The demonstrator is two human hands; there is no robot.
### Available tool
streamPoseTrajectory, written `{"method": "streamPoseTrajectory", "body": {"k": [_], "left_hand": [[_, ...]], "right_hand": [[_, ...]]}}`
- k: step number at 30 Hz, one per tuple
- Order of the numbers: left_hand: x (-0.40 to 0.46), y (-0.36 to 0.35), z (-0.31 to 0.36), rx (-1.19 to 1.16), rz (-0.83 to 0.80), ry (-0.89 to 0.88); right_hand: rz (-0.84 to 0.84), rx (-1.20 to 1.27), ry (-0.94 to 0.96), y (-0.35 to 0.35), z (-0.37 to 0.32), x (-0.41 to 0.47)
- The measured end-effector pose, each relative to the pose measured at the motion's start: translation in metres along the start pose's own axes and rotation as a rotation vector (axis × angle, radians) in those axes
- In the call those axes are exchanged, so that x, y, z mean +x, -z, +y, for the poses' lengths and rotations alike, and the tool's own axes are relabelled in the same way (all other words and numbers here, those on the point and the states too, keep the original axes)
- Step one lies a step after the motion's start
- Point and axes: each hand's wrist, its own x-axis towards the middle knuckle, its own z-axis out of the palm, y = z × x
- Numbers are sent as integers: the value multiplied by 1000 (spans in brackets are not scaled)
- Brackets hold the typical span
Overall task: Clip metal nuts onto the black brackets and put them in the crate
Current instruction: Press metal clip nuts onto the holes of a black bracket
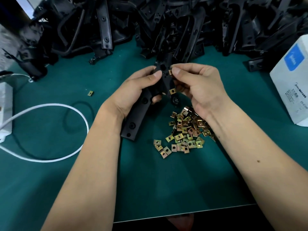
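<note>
My left hand (140, 87) grips a long black bracket (135, 120) around its middle, thumb on its upper face. My right hand (198, 85) pinches a brass-coloured metal nut (170, 72) against the bracket's upper right edge. A second nut (172, 91) sits clipped on the bracket's edge lower down. A loose pile of metal nuts (185, 130) lies on the green mat under my right wrist. No crate is in view.
A big heap of black brackets (166, 22) fills the back of the green table (50, 180). One stray nut (90, 93) lies to the left. A white cable (55, 105) loops at left by a white box (5, 110). Another white box (290, 84) stands at right.
</note>
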Motion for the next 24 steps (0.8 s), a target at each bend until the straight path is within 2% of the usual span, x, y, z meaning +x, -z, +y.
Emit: {"method": "streamPoseTrajectory", "body": {"k": [9,17,24], "left_hand": [[-2,0,1,20,-22,0],[-1,-7,0,53,2,-16],[2,-9,-1,77,-15,-44]], "right_hand": [[-35,-39,56,2,-2,-1],[-44,163,-91,-2,-1,-4],[-75,115,-61,1,-4,-5]]}}
